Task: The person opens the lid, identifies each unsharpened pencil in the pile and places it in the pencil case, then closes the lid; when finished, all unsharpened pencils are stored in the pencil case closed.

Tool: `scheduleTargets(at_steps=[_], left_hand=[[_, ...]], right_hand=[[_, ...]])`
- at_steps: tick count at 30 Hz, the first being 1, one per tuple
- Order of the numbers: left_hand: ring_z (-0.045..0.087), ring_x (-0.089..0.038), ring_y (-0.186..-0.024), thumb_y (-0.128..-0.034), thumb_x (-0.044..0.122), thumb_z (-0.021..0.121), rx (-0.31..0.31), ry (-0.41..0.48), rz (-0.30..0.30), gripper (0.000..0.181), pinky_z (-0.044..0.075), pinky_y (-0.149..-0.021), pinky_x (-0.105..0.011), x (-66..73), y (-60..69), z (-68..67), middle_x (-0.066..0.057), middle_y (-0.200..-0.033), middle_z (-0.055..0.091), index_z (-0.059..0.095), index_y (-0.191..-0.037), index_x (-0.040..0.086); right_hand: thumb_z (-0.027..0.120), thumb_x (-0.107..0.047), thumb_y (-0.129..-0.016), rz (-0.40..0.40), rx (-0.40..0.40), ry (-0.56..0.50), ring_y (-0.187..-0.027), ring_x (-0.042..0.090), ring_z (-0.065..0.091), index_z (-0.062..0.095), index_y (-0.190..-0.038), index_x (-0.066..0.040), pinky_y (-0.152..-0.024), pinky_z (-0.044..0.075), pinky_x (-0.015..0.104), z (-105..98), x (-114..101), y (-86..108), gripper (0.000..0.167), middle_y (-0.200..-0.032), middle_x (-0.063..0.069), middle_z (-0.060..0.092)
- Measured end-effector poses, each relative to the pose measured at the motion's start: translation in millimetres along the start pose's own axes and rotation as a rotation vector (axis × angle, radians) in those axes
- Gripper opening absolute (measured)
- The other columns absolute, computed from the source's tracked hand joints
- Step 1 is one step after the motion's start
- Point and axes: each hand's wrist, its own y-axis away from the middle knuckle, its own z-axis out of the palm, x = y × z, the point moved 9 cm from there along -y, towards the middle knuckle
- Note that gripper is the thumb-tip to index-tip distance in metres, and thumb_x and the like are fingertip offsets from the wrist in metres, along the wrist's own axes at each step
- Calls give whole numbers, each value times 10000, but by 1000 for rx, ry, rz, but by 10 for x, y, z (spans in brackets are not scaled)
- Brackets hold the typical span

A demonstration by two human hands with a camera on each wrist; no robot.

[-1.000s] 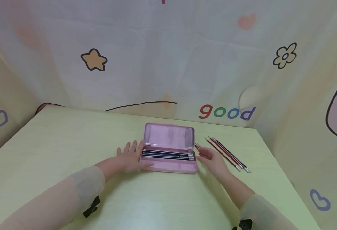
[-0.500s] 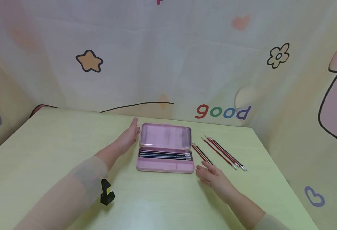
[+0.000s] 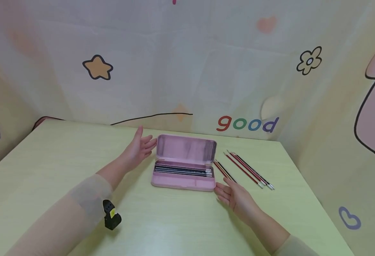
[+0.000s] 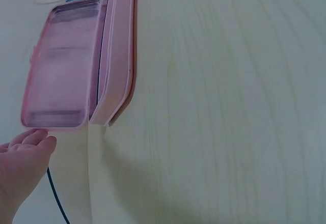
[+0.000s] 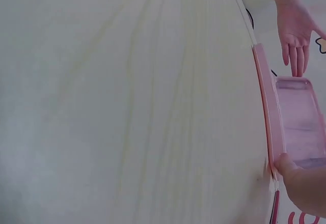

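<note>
A pink pencil case point(image 3: 171, 181) lies on the table, its hinged lid point(image 3: 186, 148) raised behind it. Several dark pencils point(image 3: 182, 170) with pale ends lie side by side in the back of the case. My left hand point(image 3: 139, 147) has its fingers extended against the lid's left edge, thumb pointing up; the left wrist view shows these fingertips point(image 4: 38, 136) at the lid's end. My right hand point(image 3: 238, 199) is at the case's front right corner with its fingers extended. In the right wrist view, the right thumb point(image 5: 284, 162) lies against the case's edge.
Right of the case lie a few red and black pencils point(image 3: 225, 171), partly behind my right hand. Farther right is another loose group of red and black pencils point(image 3: 248, 169). A printed cloth point(image 3: 136, 89) hangs behind the pale table point(image 3: 162, 224).
My left hand has left the case's left end and reached the lid's edge. The right hand has moved off the nearer pencils toward the case's front corner. The lid has tipped slightly upward.
</note>
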Motion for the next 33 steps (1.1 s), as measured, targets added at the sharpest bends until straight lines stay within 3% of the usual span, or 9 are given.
scheduleTargets(at_steps=[6, 16, 19, 21, 24, 27, 30, 33], left_hand=[[192, -293, -1378, -893, 695, 93, -79, -34, -1, 950, 89, -1117, -374, -2, 159, 40, -212, -1495, 187, 83, -1457, -69], [237, -278, -1362, -911, 676, 122, -177, -149, -72, 937, 138, -1105, -368, -220, 459, 125, -202, -1474, 252, 138, -1441, -97], [235, -268, -1368, -921, 664, 116, -180, -268, -97, 904, 114, -1111, -406, -281, 519, 133, -170, -1473, 286, 168, -1452, -66], [216, -265, -1377, -923, 663, 114, -175, -403, -109, 875, 72, -1110, -465, -320, 548, 142, -129, -1473, 310, 200, -1463, -20], [218, -277, -1378, -934, 649, 155, -154, -651, -106, 804, 84, -1095, -525, -360, 592, 170, -81, -1469, 338, 286, -1460, 56], [247, -316, -1364, -938, 630, 250, -153, -969, -48, 735, 161, -1081, -527, -366, 641, 247, -88, -1462, 352, 346, -1446, 107], [286, -346, -1344, -904, 644, 363, -166, -1282, 65, 755, 224, -1072, -495, -342, 678, 373, -132, -1436, 389, 371, -1437, 110], [275, -370, -1342, -866, 665, 424, -188, -1506, 201, 807, 230, -1069, -496, -326, 683, 532, -187, -1394, 422, 396, -1418, 76]], right_hand=[[223, -223, -1038, 5, 13, -37, -1269, 352, 381, 76, -1447, 93, -958, 405, 340, -36, -8, -29, 538, -1407, 307, 307], [207, -380, -1032, -6, -32, -24, -1295, 361, 349, 88, -1445, 97, -984, 377, 351, -106, -9, -99, 642, -1437, 296, 275], [219, -383, -1032, -3, -38, 3, -1292, 349, 359, 135, -1441, 98, -982, 377, 355, -113, -7, -105, 636, -1433, 285, 293], [230, -340, -1039, -5, -51, 45, -1299, 350, 344, 151, -1437, 102, -998, 357, 375, -111, -14, -107, 600, -1434, 285, 286], [318, -304, -1031, -40, -67, 261, -1319, 352, 307, 181, -1447, 69, -1035, 297, 430, -101, -53, -93, 576, -1457, 261, 260], [429, -318, -998, -137, -122, 656, -1377, 350, 167, 178, -1477, -10, -1070, 183, 513, -3, -129, -68, 623, -1522, 203, 133], [508, -356, -959, -266, -201, 1011, -1402, 337, 43, 197, -1487, -66, -1075, 115, 550, 182, -198, -37, 678, -1548, 154, 30], [527, -373, -946, -342, -282, 1230, -1401, 347, 10, 229, -1474, -43, -1079, 106, 552, 354, -207, -18, 690, -1546, 156, 42]])
